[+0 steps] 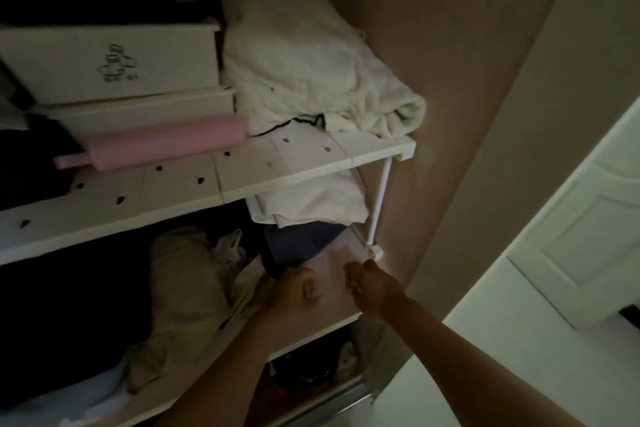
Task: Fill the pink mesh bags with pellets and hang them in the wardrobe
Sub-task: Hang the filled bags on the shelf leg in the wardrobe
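Observation:
The wardrobe is dim and I can make out no pink mesh bag or pellets in it. My left hand (298, 290) and my right hand (370, 284) reach onto the right end of the lower shelf (313, 334). Both are curled into fists, a short gap apart. It is too dark to tell whether anything thin is pinched in either one. My right hand sits just below the foot of the white corner post (380, 204), which holds up the upper shelf (242, 180). A folded dark blue garment (301, 243) lies just behind my left hand.
On the upper shelf are a pink roller (156, 146), stacked white boxes (114, 66) and a cream blanket (311, 80). Folded white cloth (311, 204) hangs under it, and beige clothes (187, 288) lie at the lower left. The pink wardrobe wall (450, 80) and a white door (585, 236) are on the right.

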`<state>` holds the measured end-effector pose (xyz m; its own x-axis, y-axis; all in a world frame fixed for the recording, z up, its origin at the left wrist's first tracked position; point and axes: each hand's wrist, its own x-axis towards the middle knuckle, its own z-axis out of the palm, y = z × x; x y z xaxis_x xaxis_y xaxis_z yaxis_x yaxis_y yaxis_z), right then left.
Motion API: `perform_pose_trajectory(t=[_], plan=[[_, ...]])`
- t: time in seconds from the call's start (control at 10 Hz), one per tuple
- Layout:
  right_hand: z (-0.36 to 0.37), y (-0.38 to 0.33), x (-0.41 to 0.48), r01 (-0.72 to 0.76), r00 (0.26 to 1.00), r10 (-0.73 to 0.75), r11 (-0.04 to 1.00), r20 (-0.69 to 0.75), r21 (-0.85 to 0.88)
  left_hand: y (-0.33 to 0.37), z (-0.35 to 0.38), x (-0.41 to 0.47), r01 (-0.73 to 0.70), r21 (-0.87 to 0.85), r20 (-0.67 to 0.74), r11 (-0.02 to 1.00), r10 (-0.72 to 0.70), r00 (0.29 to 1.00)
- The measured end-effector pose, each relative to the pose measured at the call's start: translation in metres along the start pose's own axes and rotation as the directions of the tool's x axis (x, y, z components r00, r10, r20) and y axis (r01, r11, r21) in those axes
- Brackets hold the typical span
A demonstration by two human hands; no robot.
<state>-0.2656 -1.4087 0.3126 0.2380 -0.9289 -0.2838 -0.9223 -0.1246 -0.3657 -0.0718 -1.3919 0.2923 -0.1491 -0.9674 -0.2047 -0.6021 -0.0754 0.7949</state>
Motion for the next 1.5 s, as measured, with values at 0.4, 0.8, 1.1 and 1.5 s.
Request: perform_pose_trajectory(t=[0.4,0.8,1.1,1.5], plan=[[0.013,0.030,0.036,0.089,0.996,-0.088,0.995,-0.016,0.053,0.004,0.004,0.011,0.039,0.342,-0.180,0.939,0.025,0.983],[0.003,0.044,0.008,-0.168,0.981,0.187,0.948,-0.045,0.269,0.052,0.041,0.051,-0.057,0.198,-0.052,0.978,0.069,0.996],[0.004,0.041,0.004,-0.177,0.891,0.292,-0.481,0.348,0.859,0.051,0.080,0.085,0.101,-0.213,0.050,0.972,-0.092,0.994],[0.006,0.044,0.010,0.003,0.935,0.331,-0.366,0.127,0.931,0.065,0.083,0.095,0.012,-0.215,0.028,0.977,-0.006,1.000]])
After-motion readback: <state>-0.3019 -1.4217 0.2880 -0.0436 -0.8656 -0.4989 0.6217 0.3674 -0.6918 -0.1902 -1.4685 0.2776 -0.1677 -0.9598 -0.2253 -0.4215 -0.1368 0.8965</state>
